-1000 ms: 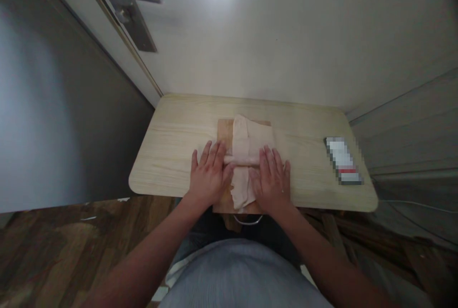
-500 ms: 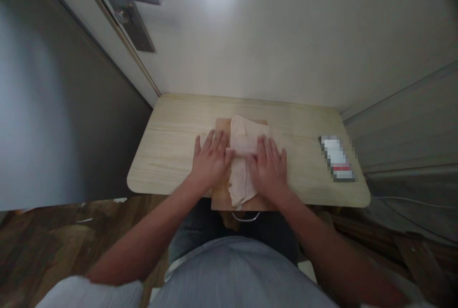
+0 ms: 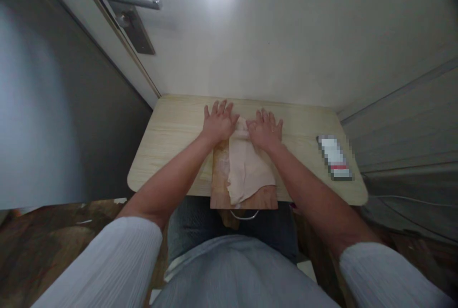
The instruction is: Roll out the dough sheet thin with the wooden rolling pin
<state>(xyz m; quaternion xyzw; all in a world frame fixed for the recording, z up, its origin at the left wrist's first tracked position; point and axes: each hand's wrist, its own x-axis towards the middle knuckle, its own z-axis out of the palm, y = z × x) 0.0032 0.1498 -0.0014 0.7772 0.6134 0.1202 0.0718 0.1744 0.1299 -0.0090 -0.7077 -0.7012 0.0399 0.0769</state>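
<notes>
Dough (image 3: 250,169) extends from between both hands (image 3: 219,124) (image 3: 265,131) toward the person (image 3: 239,270).

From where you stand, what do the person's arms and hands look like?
Pale grey, finely ribbed sleeves leave the forearms bare. The left hand and right hand are ungloved; a faint glint on a right finger may be a ring.

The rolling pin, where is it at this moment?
In the head view, near the middle, the rolling pin crosses the far part of the dough sheet, showing between the left hand and the right hand.
</notes>
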